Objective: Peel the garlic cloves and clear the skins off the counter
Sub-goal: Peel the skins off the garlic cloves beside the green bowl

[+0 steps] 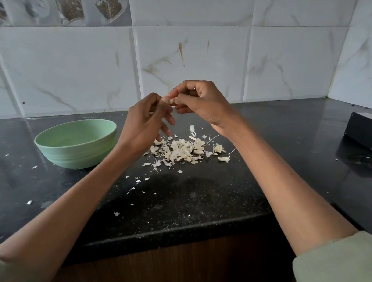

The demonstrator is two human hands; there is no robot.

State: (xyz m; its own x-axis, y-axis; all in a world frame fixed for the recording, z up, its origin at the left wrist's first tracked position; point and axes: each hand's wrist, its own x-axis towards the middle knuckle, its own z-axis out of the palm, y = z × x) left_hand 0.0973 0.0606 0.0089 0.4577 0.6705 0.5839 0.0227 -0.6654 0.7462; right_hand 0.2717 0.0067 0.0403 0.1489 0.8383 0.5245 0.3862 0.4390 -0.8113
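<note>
two hands meet above the worktop (195, 199), and we hold one garlic clove (172, 100) between them: our right hand (201, 104) pinches it in curled fingers, our left hand (145, 121) nips at its near end, likely tugging skin. its long axis we cannot tell. the skins (183, 150) lie heaped right below, the green bowl (76, 142) nearer our left.
</note>
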